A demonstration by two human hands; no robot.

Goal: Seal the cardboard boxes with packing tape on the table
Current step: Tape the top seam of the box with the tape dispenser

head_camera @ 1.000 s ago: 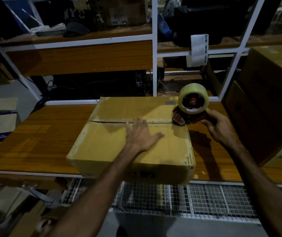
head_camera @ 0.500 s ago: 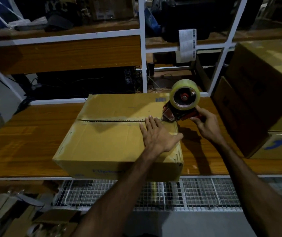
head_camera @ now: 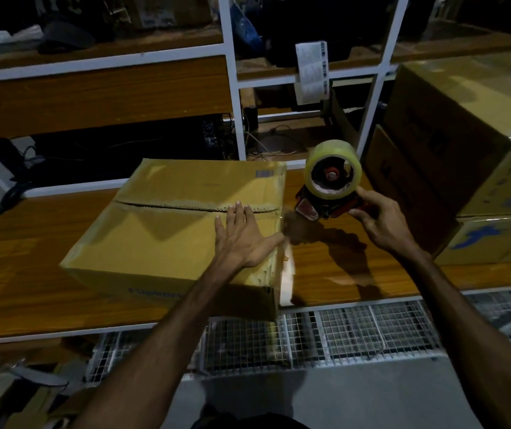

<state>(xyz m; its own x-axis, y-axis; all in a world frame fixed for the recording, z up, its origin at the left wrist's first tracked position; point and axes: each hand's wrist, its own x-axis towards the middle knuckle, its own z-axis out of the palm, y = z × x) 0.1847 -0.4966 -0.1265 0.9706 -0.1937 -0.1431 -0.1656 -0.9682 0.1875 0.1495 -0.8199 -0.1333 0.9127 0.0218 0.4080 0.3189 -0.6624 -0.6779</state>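
Your left hand (head_camera: 243, 239) is pressing flat on the box (head_camera: 167, 236), steadying its flaps. Your right hand (head_camera: 381, 221) is gripping the tape dispenser (head_camera: 328, 187) just off the box's right edge, ready for taping.

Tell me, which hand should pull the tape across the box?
The right hand: its fingers already grip the tape dispenser beside the box. The left hand lies flat, holding the flap down.

The cardboard box (head_camera: 167, 230) at centre is matt brown corrugated board, its flap edges rough and fluted. The surface (head_camera: 25, 274) beneath is glossy wood-grain laminate. The tape roll (head_camera: 333, 170) right of centre is shiny, translucent yellowish plastic on a red plastic dispenser (head_camera: 325, 209). White-painted wire mesh (head_camera: 341, 335) runs along the lower frame
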